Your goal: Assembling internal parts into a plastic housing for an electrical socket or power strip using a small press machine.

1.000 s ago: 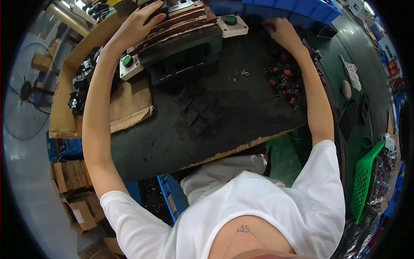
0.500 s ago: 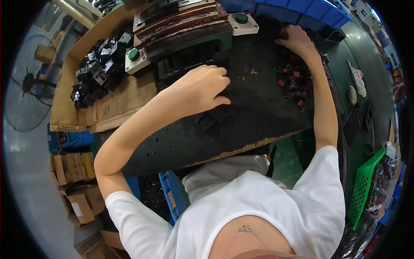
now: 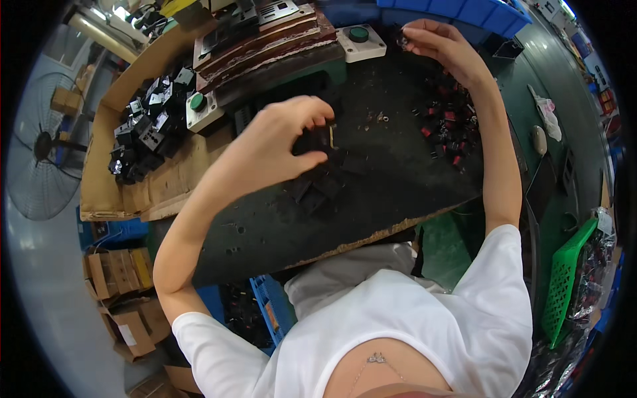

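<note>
My left hand [image 3: 275,136] is bent in a C shape over the middle of the dark bench. Between its thumb and curled fingers is a black plastic part [image 3: 321,137] with a thin yellowish edge; blur hides its exact kind. Just beneath, more black plastic pieces [image 3: 318,190] lie on the bench. At the far right my right hand [image 3: 446,50] is raised, with thumb and fingertips pinched on a small dark part [image 3: 402,40] that has a shiny spot. Below this hand spreads a pile of small red-and-black parts [image 3: 450,126] with metal pins.
A press-like fixture [image 3: 265,50] stands at the back between two green push buttons [image 3: 358,33] [image 3: 198,101]. A cardboard tray [image 3: 99,156] holds black sockets [image 3: 149,126] at left. Small brass bits [image 3: 379,119] lie mid-bench. Blue bins [image 3: 458,14] line the back right.
My left hand has shifted left and turned, so the black part between its fingers shows. My right hand has lifted from the dark heap at back right and moved left, pinching a small part.
</note>
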{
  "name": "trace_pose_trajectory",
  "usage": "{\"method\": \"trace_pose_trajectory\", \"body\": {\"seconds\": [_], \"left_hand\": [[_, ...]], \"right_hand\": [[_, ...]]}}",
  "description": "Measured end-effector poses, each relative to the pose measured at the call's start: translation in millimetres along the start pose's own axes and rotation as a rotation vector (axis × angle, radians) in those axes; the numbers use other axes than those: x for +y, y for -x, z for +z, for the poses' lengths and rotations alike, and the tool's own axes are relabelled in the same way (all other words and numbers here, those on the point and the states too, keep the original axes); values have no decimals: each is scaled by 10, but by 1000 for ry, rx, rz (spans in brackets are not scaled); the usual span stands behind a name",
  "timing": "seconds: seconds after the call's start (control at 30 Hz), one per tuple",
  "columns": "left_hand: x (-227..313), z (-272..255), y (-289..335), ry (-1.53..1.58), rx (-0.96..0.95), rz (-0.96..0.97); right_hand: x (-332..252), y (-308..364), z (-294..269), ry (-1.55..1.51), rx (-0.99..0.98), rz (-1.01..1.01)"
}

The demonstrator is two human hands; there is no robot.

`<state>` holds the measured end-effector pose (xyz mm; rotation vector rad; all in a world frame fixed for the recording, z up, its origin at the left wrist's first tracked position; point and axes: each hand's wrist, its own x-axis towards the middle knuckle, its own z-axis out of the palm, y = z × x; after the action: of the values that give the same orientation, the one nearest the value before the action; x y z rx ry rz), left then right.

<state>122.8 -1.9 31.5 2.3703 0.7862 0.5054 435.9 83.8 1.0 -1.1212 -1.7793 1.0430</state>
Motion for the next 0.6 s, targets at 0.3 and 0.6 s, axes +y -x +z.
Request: {"method": "trace_pose_trajectory", "body": {"seconds": [0.3, 0.6], "left_hand": [[-252, -473, 198, 640, 351, -20], [-787, -932, 243, 388, 602, -36]], "right_hand": [[-216, 77, 187, -602, -69, 34], [-493, -135, 653, -226, -97, -225]]}}
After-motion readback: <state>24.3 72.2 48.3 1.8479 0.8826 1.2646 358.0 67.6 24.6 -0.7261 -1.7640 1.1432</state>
